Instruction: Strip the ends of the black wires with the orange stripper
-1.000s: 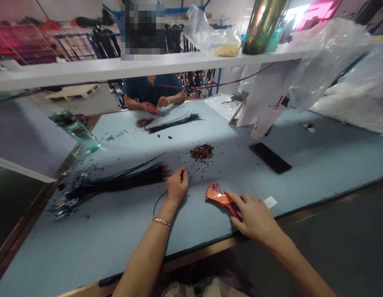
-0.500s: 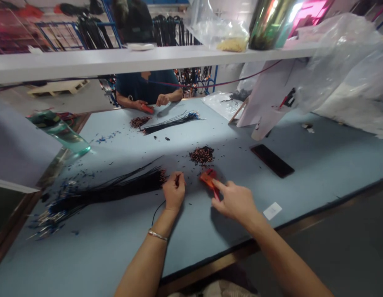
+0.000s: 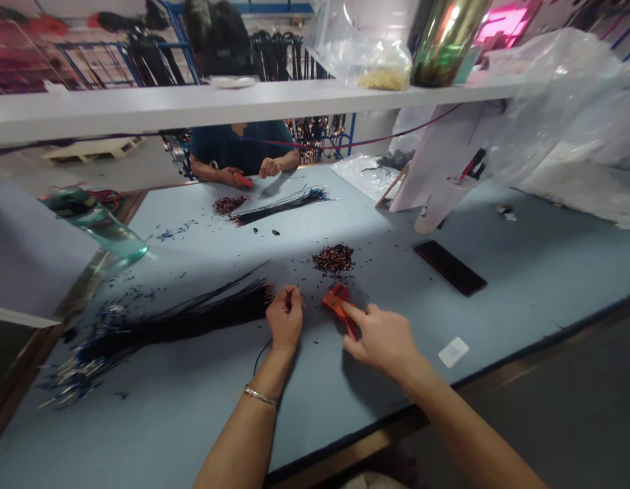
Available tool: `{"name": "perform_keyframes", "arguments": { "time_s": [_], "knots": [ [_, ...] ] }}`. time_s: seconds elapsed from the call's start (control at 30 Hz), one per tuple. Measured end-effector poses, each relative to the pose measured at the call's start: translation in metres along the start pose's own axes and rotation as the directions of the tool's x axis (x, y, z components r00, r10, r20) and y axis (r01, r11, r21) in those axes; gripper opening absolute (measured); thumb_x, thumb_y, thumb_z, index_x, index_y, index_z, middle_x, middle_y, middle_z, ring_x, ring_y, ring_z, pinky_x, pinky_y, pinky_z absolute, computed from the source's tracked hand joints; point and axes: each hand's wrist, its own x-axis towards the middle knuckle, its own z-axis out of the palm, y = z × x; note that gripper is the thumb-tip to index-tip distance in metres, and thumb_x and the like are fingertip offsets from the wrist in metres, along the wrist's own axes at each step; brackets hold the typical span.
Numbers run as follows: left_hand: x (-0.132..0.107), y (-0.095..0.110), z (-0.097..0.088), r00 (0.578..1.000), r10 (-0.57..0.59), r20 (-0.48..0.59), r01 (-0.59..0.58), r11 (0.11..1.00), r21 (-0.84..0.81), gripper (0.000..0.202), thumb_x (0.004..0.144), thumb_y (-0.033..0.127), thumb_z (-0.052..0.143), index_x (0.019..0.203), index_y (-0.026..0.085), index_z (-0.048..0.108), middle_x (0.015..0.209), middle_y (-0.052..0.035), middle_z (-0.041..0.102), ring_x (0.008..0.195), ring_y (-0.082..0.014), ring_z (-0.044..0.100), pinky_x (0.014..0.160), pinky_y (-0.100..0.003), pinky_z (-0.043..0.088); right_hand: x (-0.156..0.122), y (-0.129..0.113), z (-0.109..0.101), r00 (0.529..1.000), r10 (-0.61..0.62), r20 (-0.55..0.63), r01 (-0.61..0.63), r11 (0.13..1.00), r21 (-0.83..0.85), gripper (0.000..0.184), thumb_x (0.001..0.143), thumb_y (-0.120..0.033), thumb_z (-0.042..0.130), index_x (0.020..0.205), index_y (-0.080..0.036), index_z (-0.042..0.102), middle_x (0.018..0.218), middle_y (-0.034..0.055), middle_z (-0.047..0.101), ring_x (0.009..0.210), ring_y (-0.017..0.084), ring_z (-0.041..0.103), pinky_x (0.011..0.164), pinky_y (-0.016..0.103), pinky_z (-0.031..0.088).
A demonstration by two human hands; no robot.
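My left hand (image 3: 285,319) is closed in a pinch on a thin black wire (image 3: 261,350), whose loose tail curves out beside the wrist. Most of that wire is hidden by the fingers. In my right hand (image 3: 383,336) is a red-orange wire stripper (image 3: 336,303), its head pointing up and left, a short gap away from the left fingers. Left of my left hand lies a thick bundle of black wires (image 3: 203,311) with copper-coloured tips at the near end and blue and silver ends at the far left. Beyond the stripper sits a heap of small dark and coppery offcuts (image 3: 333,259).
A phone (image 3: 450,267) and a white label (image 3: 453,352) lie to the right. Across the table a co-worker's hands (image 3: 236,178) hold a red tool near another wire bundle (image 3: 282,206). A shelf (image 3: 294,102) spans above; a green bottle (image 3: 116,234) leans at left.
My right hand has brought the wire stripper slightly left, closer to my left hand. The left hand keeps its pinch almost in place. The whole view has shifted slightly.
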Motion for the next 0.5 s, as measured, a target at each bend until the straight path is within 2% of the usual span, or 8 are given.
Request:
{"name": "perform_keyframes", "arguments": {
  "time_s": [0.07,0.13,0.23,0.37,0.43,0.5],
  "knots": [
    [0.000,-0.002,0.000,1.000,0.004,0.007,-0.004,1.000,0.002,0.021,0.085,0.030,0.045,0.072,0.018,0.056,0.054,0.0039,0.054,0.053,-0.0107,0.052,0.058,-0.020,0.041,0.019,-0.001,-0.006,0.999,0.050,0.000,-0.050,0.999,0.005,0.050,0.074,-0.037,0.054,0.124,-0.035,0.054,0.076,0.0064,0.064,0.061,0.022,0.061,0.051,0.027,0.026],
    [0.001,-0.002,0.000,1.000,0.005,-0.001,-0.005,1.000,-0.012,0.020,0.085,0.030,0.046,0.072,0.019,0.056,0.054,0.0040,0.054,0.053,-0.0108,0.052,0.058,-0.020,0.041,0.020,0.004,-0.014,0.996,0.077,-0.033,-0.077,0.997,0.005,0.047,0.076,-0.037,0.052,0.123,-0.035,0.055,0.076,0.0062,0.064,0.060,0.021,0.060,0.050,0.027,0.023],
    [0.001,0.000,-0.001,1.000,-0.011,-0.026,0.010,0.999,-0.039,0.021,0.085,0.030,0.046,0.071,0.018,0.055,0.053,0.0041,0.053,0.054,-0.0108,0.052,0.059,-0.020,0.041,-0.013,0.011,-0.021,1.000,-0.009,0.006,0.008,0.999,0.046,0.047,0.073,-0.038,0.054,0.119,-0.036,0.057,0.073,0.0041,0.062,0.057,0.020,0.058,0.050,0.027,0.021],
    [0.001,0.005,-0.002,0.997,-0.053,-0.055,0.049,0.996,-0.069,0.021,0.085,0.030,0.047,0.071,0.018,0.055,0.052,0.0047,0.052,0.052,-0.0102,0.051,0.058,-0.020,0.041,-0.065,0.003,-0.012,0.983,-0.168,0.072,0.158,0.978,0.134,0.052,0.067,-0.033,0.057,0.119,-0.034,0.056,0.073,0.0040,0.062,0.059,0.021,0.057,0.052,0.027,0.025],
    [0.001,0.005,-0.002,0.995,-0.073,-0.072,0.066,0.994,-0.091,0.019,0.084,0.030,0.048,0.072,0.018,0.056,0.052,0.0052,0.051,0.051,-0.0098,0.050,0.057,-0.019,0.041,-0.066,-0.008,-0.006,0.982,-0.180,0.064,0.170,0.976,0.135,0.055,0.067,-0.031,0.057,0.122,-0.031,0.055,0.074,0.0056,0.062,0.062,0.023,0.058,0.054,0.029,0.029],
    [0.001,0.005,-0.003,0.993,-0.084,-0.080,0.075,0.991,-0.109,0.018,0.084,0.031,0.049,0.073,0.018,0.056,0.052,0.0055,0.051,0.050,-0.0096,0.050,0.057,-0.019,0.041,-0.047,-0.020,-0.003,0.987,-0.147,0.062,0.140,0.985,0.101,0.052,0.069,-0.031,0.056,0.121,-0.029,0.056,0.073,0.0071,0.062,0.061,0.023,0.058,0.053,0.028,0.028]
  ]
}}
